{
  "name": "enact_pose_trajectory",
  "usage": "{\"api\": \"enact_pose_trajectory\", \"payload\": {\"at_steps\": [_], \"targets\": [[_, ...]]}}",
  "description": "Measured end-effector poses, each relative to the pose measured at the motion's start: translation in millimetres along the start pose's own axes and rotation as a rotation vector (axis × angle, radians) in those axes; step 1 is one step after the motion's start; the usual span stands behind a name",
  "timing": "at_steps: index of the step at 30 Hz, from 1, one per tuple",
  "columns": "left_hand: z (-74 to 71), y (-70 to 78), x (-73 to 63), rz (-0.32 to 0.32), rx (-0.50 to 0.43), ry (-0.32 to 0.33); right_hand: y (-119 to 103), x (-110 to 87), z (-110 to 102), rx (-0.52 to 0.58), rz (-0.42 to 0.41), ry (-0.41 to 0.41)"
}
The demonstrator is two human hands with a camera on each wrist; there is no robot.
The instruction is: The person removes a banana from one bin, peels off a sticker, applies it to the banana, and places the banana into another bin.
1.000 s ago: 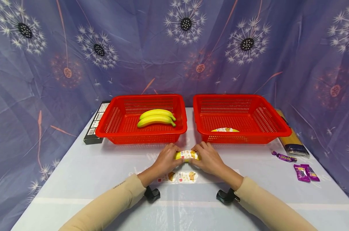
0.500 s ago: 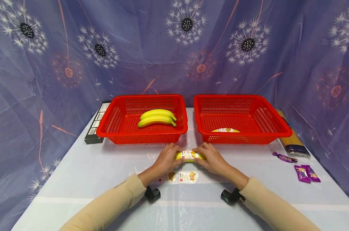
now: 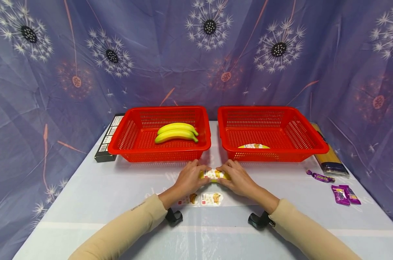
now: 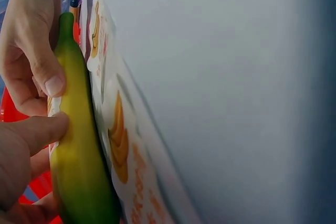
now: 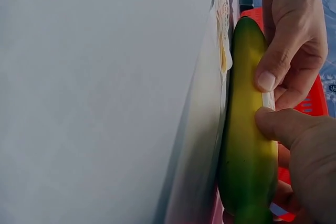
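The lower end of the held banana (image 4: 81, 156) is cut off by the bottom edge in each wrist view; in the head view, both its ends are hidden by the left hand (image 3: 189, 178) and the right hand (image 3: 237, 179). The print on its label (image 3: 213, 174) is too small to be read. The other labelled banana (image 3: 254, 146) is mostly concealed by the front wall of the right basket (image 3: 277, 156). Part of the label strip (image 3: 211, 199) is covered by the left wrist. The black box (image 3: 106, 148) is partly blocked by the left basket (image 3: 164, 156). Both sleeves (image 3: 128, 225) are cropped at the bottom.
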State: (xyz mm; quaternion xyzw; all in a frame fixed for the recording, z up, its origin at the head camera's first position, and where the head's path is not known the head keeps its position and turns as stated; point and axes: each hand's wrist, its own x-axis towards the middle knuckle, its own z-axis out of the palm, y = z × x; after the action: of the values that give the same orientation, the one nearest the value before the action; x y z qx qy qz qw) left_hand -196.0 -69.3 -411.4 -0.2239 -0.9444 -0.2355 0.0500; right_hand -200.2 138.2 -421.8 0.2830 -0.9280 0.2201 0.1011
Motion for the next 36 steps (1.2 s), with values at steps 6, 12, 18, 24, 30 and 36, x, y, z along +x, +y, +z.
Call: {"api": "enact_pose_trajectory", "payload": {"at_steps": [6, 12, 18, 24, 30, 36], "targets": [[-1.8, -5.6, -3.4, -0.009, -0.045, 0.005, -0.6, 0.3, 1.1, 0.013, 0.019, -0.008], [-2.1, -5.5, -5.1, -0.002, -0.048, 0.014, -1.0, 1.5, 2.7, 0.050, 0.041, -0.002], [-2.7, -5.1, -5.8, 0.006, -0.045, 0.015, 0.2, 2.6, 5.1, 0.052, 0.035, 0.003], [-1.7, -5.9, -6.3, 0.003, -0.057, 0.022, -0.8, 2.6, 4.2, 0.050, 0.044, -0.013], [-0.5, -6.4, -7.1, -0.001, -0.058, 0.026, 0.5, -1.7, 5.2, 0.100, 0.120, -0.038], [-3.2, -10.5, -8.4, -0.032, -0.117, 0.001, 0.6, -2.1, 6.3, 0.124, 0.127, -0.023]]}}
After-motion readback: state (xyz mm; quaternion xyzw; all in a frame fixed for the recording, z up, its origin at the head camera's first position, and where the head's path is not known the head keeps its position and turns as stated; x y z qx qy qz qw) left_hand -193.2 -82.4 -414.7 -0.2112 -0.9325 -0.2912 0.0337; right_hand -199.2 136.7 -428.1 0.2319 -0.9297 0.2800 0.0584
